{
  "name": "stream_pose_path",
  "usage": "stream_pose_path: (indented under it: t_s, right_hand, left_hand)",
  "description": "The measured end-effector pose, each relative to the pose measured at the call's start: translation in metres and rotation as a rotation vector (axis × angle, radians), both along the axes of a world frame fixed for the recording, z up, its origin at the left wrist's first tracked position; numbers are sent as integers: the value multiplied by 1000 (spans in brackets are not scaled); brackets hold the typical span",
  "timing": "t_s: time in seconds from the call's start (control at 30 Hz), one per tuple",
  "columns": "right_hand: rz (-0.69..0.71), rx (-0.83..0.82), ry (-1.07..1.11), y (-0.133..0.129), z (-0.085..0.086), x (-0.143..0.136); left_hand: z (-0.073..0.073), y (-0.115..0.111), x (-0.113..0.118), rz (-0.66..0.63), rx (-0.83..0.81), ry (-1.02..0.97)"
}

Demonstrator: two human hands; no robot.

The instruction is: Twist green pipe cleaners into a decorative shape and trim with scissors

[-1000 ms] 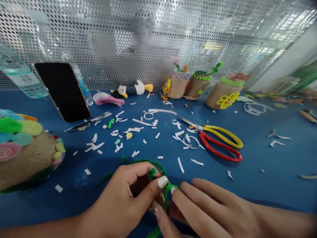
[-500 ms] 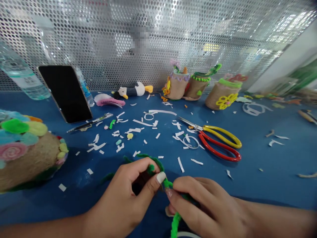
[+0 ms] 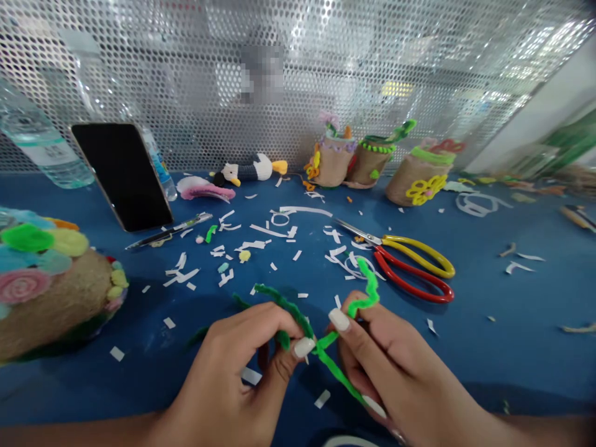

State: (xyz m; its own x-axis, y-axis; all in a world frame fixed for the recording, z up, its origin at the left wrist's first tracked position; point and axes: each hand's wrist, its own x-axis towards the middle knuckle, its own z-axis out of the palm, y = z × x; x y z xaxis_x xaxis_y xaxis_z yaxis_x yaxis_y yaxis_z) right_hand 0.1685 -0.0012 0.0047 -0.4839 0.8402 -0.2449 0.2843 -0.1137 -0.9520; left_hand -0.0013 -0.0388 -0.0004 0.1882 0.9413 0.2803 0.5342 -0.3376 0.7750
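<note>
Between thumb and index finger, my left hand point(image 3: 251, 366) pinches a green pipe cleaner point(image 3: 331, 365) near a point where its strands cross. Darker green lengths reach out past the left fingers toward the upper left. My right hand point(image 3: 386, 366) is closed on the bright green side: one strand is pinched at the thumb and curls upward in a wavy tip, while another slants down to the lower fingers. Whether the strands are one piece or several I cannot tell. Scissors point(image 3: 372, 239) with one yellow and one red handle lie beyond the right hand.
White paper scraps point(image 3: 254, 245) litter the blue table point(image 3: 470, 261). On the left are a decorated twine-wrapped object point(image 3: 69, 298), a phone point(image 3: 133, 180), a pen point(image 3: 170, 231) and water bottles point(image 3: 46, 149). Twine-wrapped pots point(image 3: 419, 177) and a knitted toy point(image 3: 251, 171) stand by a perforated metal panel point(image 3: 298, 74).
My right hand has turned and shifted its hold, drawing a bright green strand up so its wavy tip now shows above the fingers. My left hand keeps its pinch nearly in place.
</note>
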Motion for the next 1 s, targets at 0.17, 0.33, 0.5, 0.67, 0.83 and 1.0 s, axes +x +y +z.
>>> stream_pose_path:
  t_s: [0.17, 0.33, 0.5, 0.67, 0.83, 1.0]
  right_hand:
    - [70, -506, -120, 1, 15, -3]
    - [147, -84, -289, 7, 14, 12]
    - [17, 1224, -414, 24, 10, 33]
    - [164, 1575, -488, 13, 2, 28]
    - [350, 1148, -357, 7, -4, 11]
    - [309, 413, -117, 11, 0, 9]
  left_hand:
    - [-1, -5, -1, -33, 139, 60]
    - [4, 0, 2, -68, -7, -38]
    - [6, 7, 7, 59, -354, -290]
    - [5, 9, 7, 69, -434, -394]
    - [4, 8, 4, 26, -426, -389]
    - [2, 8, 2, 33, -361, -362]
